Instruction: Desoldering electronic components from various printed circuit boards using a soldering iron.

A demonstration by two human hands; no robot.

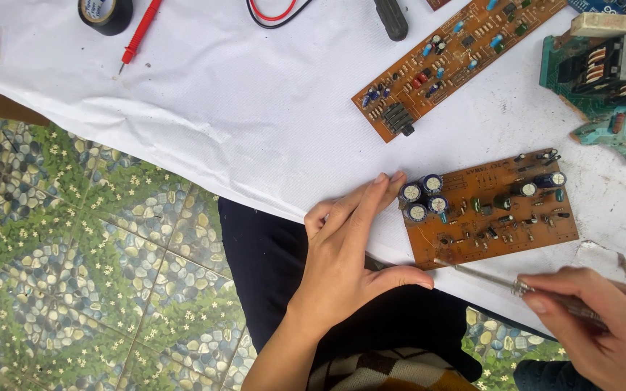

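Black tape roll and red probe at far left on white cloth. Left hand open, flat, fingertips touching left edge of brown circuit board near table edge. Right hand clenched around screwdriver, tip at board's lower edge.

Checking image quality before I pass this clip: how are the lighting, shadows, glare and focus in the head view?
Head view: soft, even daylight, no hard shadows; the white cloth is bright but not blown out. The brown circuit board and left hand are sharp. The right hand at the frame corner is slightly soft, and the clear-handled tool it holds shows a small glint. No obvious distortion.
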